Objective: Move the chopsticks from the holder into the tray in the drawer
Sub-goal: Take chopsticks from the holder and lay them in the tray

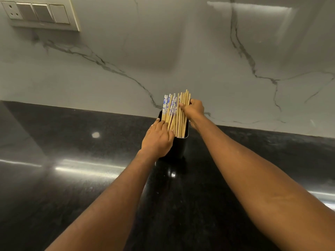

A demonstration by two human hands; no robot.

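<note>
A black holder point(179, 147) stands on the dark counter close to the back wall. Several wooden chopsticks point(178, 115) stick up out of it, some with blue-and-white patterned tops on the left side of the bunch. My right hand point(194, 109) wraps around the plain chopsticks on the right, thumb across their front. My left hand point(157, 140) lies against the holder's left rim, fingers touching the lower part of the chopsticks. No drawer or tray is in view.
The glossy black countertop point(72, 169) stretches to both sides of the holder. A marble-look wall point(163, 51) rises directly behind it. A switch and socket panel point(39, 13) sits on the wall at the upper left.
</note>
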